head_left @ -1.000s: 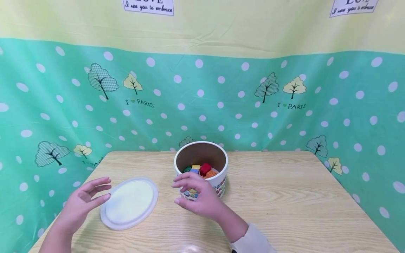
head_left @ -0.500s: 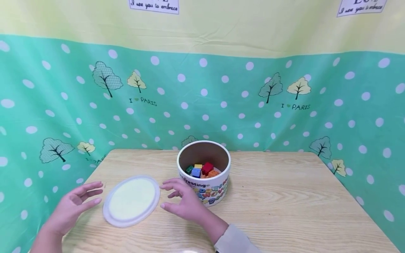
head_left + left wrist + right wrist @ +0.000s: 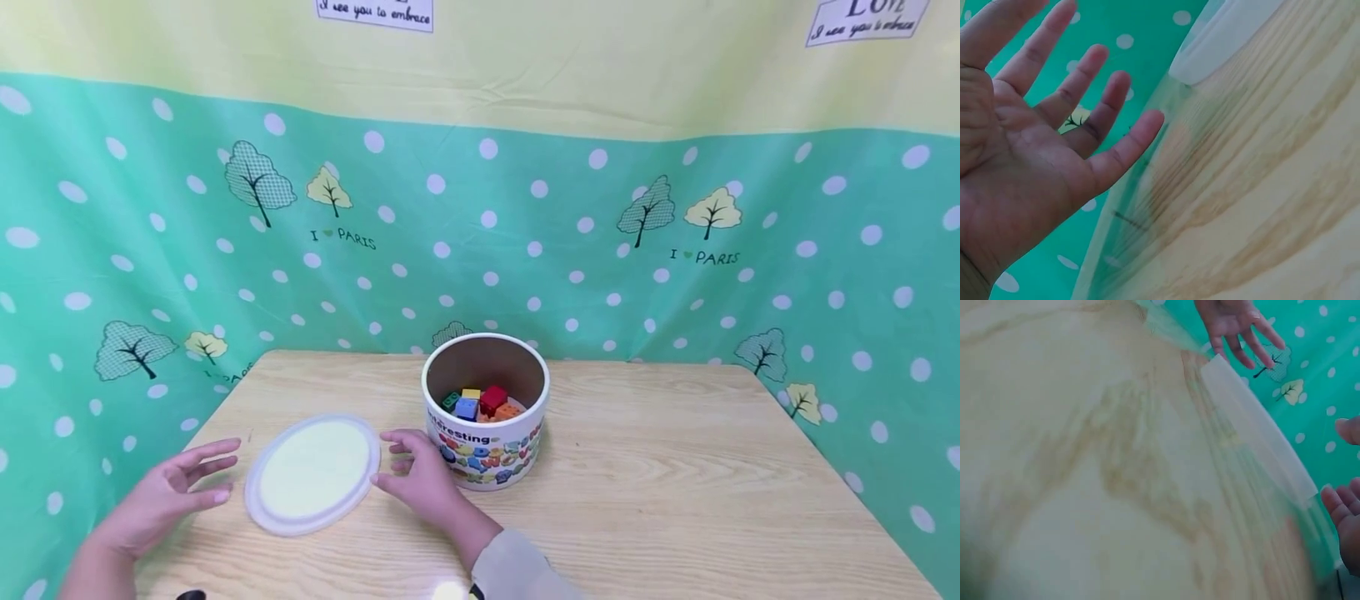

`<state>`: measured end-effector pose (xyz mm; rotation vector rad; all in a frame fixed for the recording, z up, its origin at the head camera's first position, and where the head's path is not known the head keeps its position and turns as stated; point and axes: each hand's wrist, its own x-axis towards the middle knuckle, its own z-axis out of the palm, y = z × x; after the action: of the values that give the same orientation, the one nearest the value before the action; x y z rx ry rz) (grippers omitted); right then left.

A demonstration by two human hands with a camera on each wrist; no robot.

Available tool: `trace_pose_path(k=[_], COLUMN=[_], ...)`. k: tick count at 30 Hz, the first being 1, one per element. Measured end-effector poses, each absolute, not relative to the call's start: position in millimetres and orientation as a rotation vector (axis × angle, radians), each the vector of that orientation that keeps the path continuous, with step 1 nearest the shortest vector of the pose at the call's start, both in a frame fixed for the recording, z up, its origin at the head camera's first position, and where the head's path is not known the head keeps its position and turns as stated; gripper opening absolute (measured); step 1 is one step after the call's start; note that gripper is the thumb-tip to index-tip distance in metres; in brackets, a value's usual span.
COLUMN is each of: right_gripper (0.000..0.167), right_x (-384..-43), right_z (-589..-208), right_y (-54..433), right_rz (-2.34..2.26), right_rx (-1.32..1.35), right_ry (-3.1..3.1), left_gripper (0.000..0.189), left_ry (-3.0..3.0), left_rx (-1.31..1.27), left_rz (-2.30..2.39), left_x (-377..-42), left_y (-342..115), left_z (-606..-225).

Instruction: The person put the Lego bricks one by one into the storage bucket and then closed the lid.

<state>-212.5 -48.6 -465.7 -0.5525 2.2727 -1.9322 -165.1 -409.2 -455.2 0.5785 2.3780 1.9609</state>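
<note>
A round white lid (image 3: 315, 471) lies flat on the wooden table between my two hands. To its left, my left hand (image 3: 153, 504) hovers with fingers spread and nothing in its grasp; the left wrist view shows its palm (image 3: 1029, 150) apart from the lid's rim (image 3: 1229, 44). My right hand (image 3: 423, 483) is at the lid's right edge, fingers loosely bent and holding nothing. In the right wrist view its fingertips (image 3: 1341, 503) are close to the lid (image 3: 1260, 431); whether they touch cannot be told. Behind it stands a white, letter-printed tub (image 3: 487, 454), uncovered.
Inside the tub are several toy building blocks (image 3: 480, 404) in red, blue, yellow, green and orange. The wooden table (image 3: 675, 483) reaches back to a green dotted curtain (image 3: 525, 250). A small black object (image 3: 191, 595) shows at the bottom edge.
My right hand has moved left from in front of the tub to the lid's right edge. My left hand has shifted slightly left and down in view. Lid and tub stay in place.
</note>
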Motion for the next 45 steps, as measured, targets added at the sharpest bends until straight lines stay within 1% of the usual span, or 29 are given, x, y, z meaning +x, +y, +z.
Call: trace_pose_path(k=[2,5,9,12,16,23,31,34,39,42,45], right_gripper=[0.054,0.064,0.08,0.084,0.085,0.082,0.074,0.07,0.064,0.058,0.053], right_x=[-213.8,-214.6,-217.6,-220.6,-222.8,-221.6,-219.7,-219.9,-216.5,-211.9,-206.7], right_z=[-470.0,-474.6,-476.8,-477.5,-478.6,-479.2,-480.6,-481.0,-477.9,-470.9,-461.5], right_y=[-53.8,-59.9,-65.5,-67.4,-67.2,-65.8,-66.3,-66.0,-67.4,-69.7,-72.1], right_rz=[-1.905,-1.834,-1.755,-1.752,-1.763,-1.74,-1.837,-1.927,-2.137,-2.199,-2.165], right_rx=[-0.518,-0.476,-0.435,-0.436,-0.497,-0.564,-0.502,-0.486,-0.48,-0.525,-0.578], right_ry=[2.301,2.351,2.398,2.376,2.36,2.42,2.374,2.309,2.108,2.083,2.203], left_gripper=[0.055,0.054,0.063,0.066,0.065,0.063,0.06,0.06,0.061,0.062,0.063], left_ry=[2.345,2.264,2.065,1.947,1.952,2.081,2.03,1.954,1.839,1.793,1.782], left_rx=[0.606,0.641,0.688,0.712,0.681,0.573,0.523,0.552,0.677,0.758,0.823], left_rz=[1.919,1.889,1.944,1.983,1.993,1.969,2.056,2.124,2.215,2.253,2.28], left_x=[-166.4,-169.1,-173.1,-175.8,-179.9,-180.5,-173.6,-173.5,-176.2,-178.6,-179.7], left_y=[-411.4,-413.3,-414.0,-414.2,-413.6,-409.7,-410.2,-411.5,-414.9,-416.7,-417.3], left_z=[-458.2,-463.1,-469.0,-473.0,-476.7,-478.6,-478.3,-479.2,-477.8,-468.1,-453.6])
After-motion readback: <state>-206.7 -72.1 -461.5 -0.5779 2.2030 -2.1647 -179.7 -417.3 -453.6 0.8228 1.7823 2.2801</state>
